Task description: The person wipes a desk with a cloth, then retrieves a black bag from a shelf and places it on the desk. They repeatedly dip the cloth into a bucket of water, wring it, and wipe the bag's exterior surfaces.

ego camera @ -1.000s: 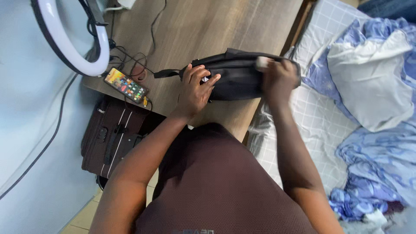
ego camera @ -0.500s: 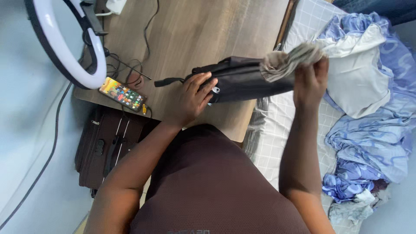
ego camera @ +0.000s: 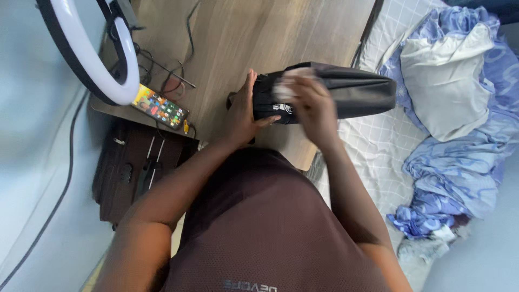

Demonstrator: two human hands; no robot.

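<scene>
A black bag (ego camera: 359,92) lies on its side across the edge of the wooden table (ego camera: 259,38), partly over the bed. My left hand (ego camera: 244,114) presses flat against the bag's left end, fingers spread. My right hand (ego camera: 312,105) is over the left part of the bag, blurred by motion. Its fingers are closed around a pale crumpled wad of paper (ego camera: 287,87) at the bag's top edge. My dark brown shirt fills the lower middle of the view.
A ring light (ego camera: 116,59) and a lit phone (ego camera: 160,107) stand at the table's left edge, with black cables (ego camera: 167,75) nearby. A dark cabinet (ego camera: 135,167) sits below. On the right are a checked sheet (ego camera: 378,146), a pale pillow (ego camera: 448,86) and a blue blanket (ego camera: 459,167).
My right hand lifted a crumpled wad away from the bag's right end, then swung left with it to the bag's left part. My left hand stayed on the bag's left end.
</scene>
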